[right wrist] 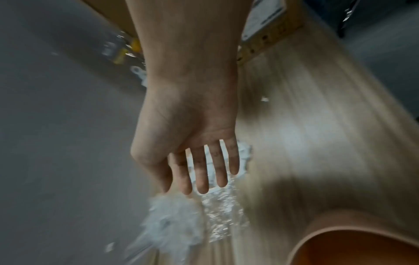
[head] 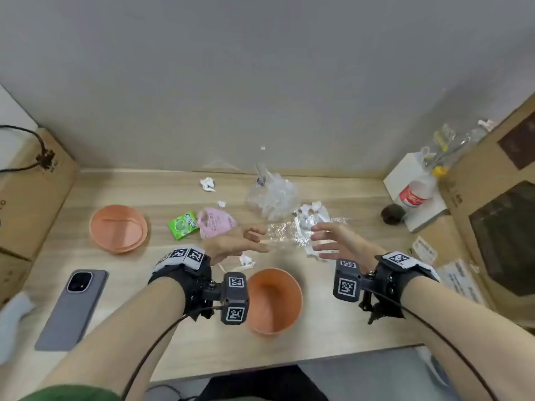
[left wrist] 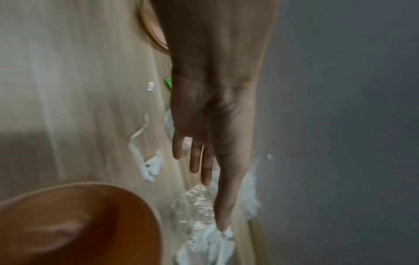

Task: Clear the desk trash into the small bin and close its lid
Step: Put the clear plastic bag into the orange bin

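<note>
With both grips spread wide and empty, left hand [head: 236,244] and right hand [head: 333,241] flank the crinkly clear wrap [head: 279,231] just beyond the open bin [head: 273,299], risking light scraps scattering.

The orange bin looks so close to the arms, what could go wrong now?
1. The open bin stands right between the wrists; an arm pulling back might knock it over.
2. Both hands, left hand and right hand, reach for the crinkly clear wrap; light paper scraps nearby could get swept away.
</note>
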